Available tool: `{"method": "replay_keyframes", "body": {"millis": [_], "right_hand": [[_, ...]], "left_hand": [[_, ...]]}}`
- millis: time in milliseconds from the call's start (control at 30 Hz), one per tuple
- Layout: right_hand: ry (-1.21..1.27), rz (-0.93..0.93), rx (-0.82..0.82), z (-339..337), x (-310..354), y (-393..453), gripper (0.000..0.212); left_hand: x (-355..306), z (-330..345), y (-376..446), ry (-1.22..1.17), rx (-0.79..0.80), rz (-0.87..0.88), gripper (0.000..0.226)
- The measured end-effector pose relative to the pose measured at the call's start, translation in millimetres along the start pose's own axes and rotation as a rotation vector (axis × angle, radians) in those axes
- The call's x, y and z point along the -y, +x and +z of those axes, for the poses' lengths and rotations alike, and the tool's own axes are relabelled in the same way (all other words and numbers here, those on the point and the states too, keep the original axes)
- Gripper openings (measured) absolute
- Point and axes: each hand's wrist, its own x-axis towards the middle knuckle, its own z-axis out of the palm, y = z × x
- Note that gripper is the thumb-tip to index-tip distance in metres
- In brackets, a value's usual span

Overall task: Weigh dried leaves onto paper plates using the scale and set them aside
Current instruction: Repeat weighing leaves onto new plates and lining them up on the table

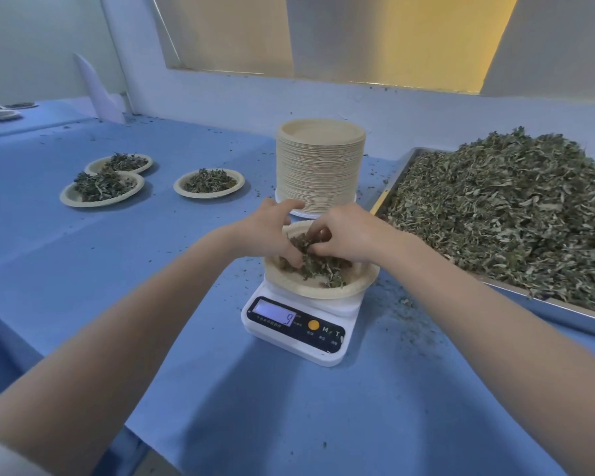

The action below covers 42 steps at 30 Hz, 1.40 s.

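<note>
With the fingers of both my hands (303, 238) pinching leaves (318, 266) on the plate (323, 290), pressing down could skew the scale (298, 324).

Soft, even daylight, bluish cast, faint shadows, wide-angle bending at the edges.

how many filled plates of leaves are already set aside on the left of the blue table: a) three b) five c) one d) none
a) three filled plates lie on the blue table left of the plate stack, two of them overlapping, while a fourth plate is on the scale.
</note>
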Motion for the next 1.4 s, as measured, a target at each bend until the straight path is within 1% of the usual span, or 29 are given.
{"method": "replay_keyframes", "body": {"millis": [67,200,300,433,633,800,867,900,1000,1033,1100,1167,1267,1333,1400], "right_hand": [[0.038,0.010,-0.024,-2,0,1,0.025],[0.147,0.012,-0.141,-16,-1,-3,0.017],[0.302,0.032,-0.207,-30,-2,-6,0.008],[0.380,0.036,-0.279,-45,-4,-8,0.004],[0.358,0.097,-0.391,-51,-20,-11,0.009],[0.170,0.204,-0.438,-52,-47,-12,0.019],[0.081,0.263,-0.424,-53,-62,-10,0.021],[0.036,0.303,-0.387,-54,-71,-9,0.024],[-0.137,0.422,-0.194,-54,-85,-9,0.042],[-0.158,0.432,-0.173,-52,-87,-9,0.043],[-0.091,0.387,-0.204,-44,-83,-9,0.036],[0.088,0.279,-0.219,-33,-75,-10,0.029],[0.272,0.165,-0.151,-18,-58,-8,0.024],[0.285,0.140,-0.106,-10,-50,-4,0.026],[0.246,0.131,-0.056,-6,-47,-1,0.031]], "left_hand": [[2,-4,-1,-0.075,0.002,-0.013,0.083],[1,-10,-2,-0.210,-0.068,-0.015,0.063],[-3,-14,-3,-0.301,-0.108,-0.012,0.054],[-8,-17,-3,-0.341,-0.125,0.018,0.046],[-16,-15,3,-0.395,-0.159,0.048,0.042],[-31,-5,17,-0.459,-0.208,0.067,0.037],[-38,0,25,-0.480,-0.207,0.071,0.037],[-41,3,29,-0.483,-0.208,0.072,0.036],[-47,9,37,-0.473,-0.214,0.076,0.035],[-47,9,39,-0.471,-0.214,0.079,0.034],[-47,10,41,-0.470,-0.219,0.080,0.034],[-45,11,42,-0.470,-0.227,0.069,0.033],[-44,14,43,-0.469,-0.242,0.056,0.032],[-44,15,42,-0.461,-0.242,0.048,0.033],[-42,14,40,-0.465,-0.246,0.039,0.033]]}}
